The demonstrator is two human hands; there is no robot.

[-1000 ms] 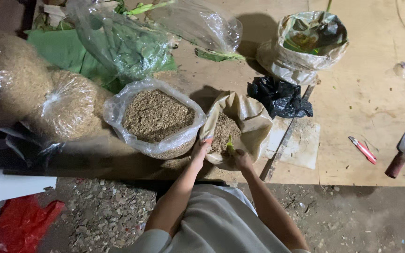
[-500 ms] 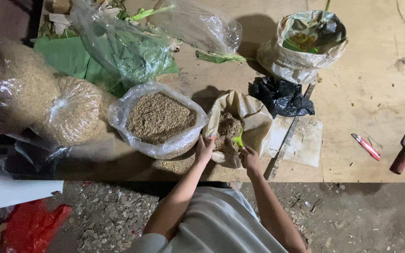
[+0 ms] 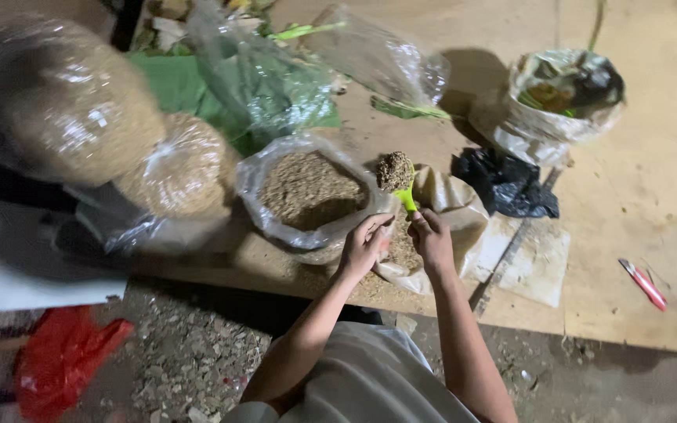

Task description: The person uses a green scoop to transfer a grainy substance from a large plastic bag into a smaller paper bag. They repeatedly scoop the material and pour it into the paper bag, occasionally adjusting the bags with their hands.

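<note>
At frame centre the right hand (image 3: 431,239) pinches a green scoop (image 3: 406,196) heaped with brown grain above the tan sack (image 3: 452,207), while the left hand (image 3: 366,243), fingers curled, grips the clear bag's rim (image 3: 370,211); keeping the scoop level should prevent spillage.

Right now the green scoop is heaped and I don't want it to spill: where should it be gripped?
Grip the scoop by its green handle, at the near end, coming from the person's side. The bowl is tilted up, piled with brown grains, so only the handle is free. The right hand already holds it there; the left hand is on the bag's rim.
</note>
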